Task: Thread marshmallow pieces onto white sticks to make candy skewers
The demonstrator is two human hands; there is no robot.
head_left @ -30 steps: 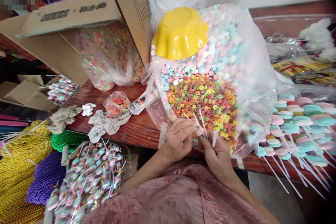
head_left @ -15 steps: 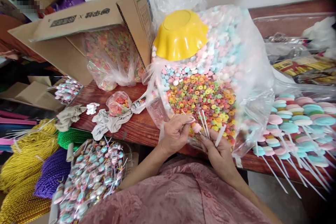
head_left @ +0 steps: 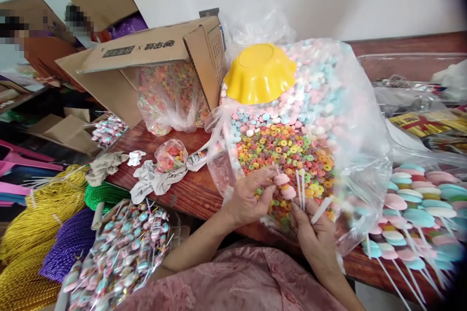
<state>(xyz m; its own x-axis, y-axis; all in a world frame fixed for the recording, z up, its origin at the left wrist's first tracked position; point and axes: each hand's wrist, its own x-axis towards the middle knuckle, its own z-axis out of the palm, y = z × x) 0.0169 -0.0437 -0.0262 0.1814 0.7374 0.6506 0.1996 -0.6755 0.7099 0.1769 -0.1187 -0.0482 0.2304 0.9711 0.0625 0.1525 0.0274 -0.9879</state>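
Note:
My right hand [head_left: 315, 223] is closed around several thin white sticks [head_left: 300, 188] and a wider white strip [head_left: 321, 210]. Above its fingertips stands a marshmallow skewer [head_left: 285, 187], with pink pieces stacked on it and its lower stick partly hidden. Just left of the skewer is my left hand [head_left: 251, 195], thumb and index finger apart and nothing visible between them. Beneath both hands lies a heap of colourful sugared ring candies [head_left: 288, 150]. Pink, blue and white marshmallows [head_left: 255, 119] surround the heap's back edge, within a clear plastic bag [head_left: 359, 155].
An upturned yellow bowl [head_left: 260, 75] rests on the marshmallows. Left of it, a cardboard box [head_left: 146, 41] holds bagged ring candies. Finished marshmallow sticks [head_left: 412, 214] are piled at right. A bin of wrapped sweets [head_left: 124, 252] stands below the wooden table [head_left: 197, 199]. People sit far left.
My view has tilted, so the scene sits lower and further right. My left fingers have come away from a pink piece, and pink pieces now show stacked on the skewer.

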